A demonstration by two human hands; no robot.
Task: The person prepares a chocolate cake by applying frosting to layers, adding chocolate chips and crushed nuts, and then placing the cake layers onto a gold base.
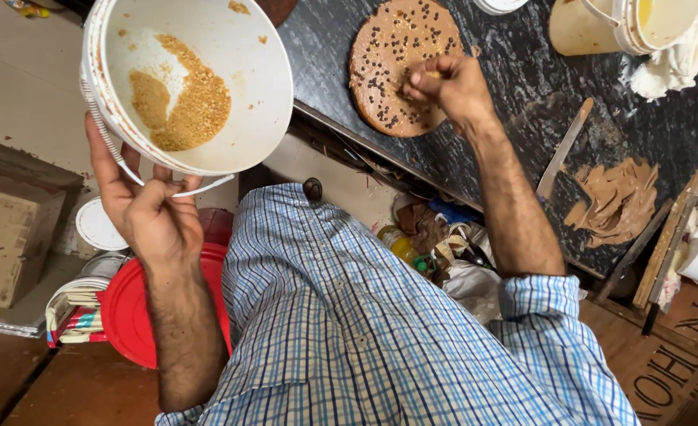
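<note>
The left hand (153,217) has a closed grip on the tilted white bucket (191,79), so crumbs could spill, while the right hand (444,87), fingers pinched on crumbs, may scatter them past the cake (396,67) onto the counter (522,71).

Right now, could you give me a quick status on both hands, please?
Left hand grips white bucket of crumbs. Right hand pinched over round cake. Nothing blocking.

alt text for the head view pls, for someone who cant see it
Seen from above, a person's right hand pinches topping over a round brown cake dotted with dark chips on a dark counter. The left hand tilts a white bucket holding golden crumbs.
</note>
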